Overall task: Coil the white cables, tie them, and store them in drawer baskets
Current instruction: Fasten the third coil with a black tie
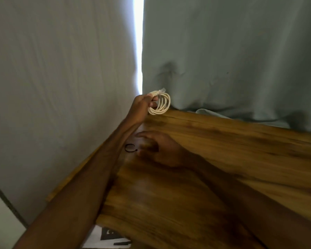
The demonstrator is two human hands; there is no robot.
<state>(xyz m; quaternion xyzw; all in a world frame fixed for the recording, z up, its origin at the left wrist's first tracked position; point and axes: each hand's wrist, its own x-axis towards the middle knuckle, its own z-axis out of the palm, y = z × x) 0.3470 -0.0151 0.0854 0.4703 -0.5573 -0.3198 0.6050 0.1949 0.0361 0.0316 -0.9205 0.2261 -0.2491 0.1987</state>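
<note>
Cable [160, 104] — white, coiled in neat rounds, plug at 12 o'clock — hangs pinched in the left hand [142, 104]; the blurred right hand [160, 150] spreads over the table [232, 146].

Dim, glaring curtain gap [138, 42], motion blur

Head-worn view, downward over table [223, 144]
</note>
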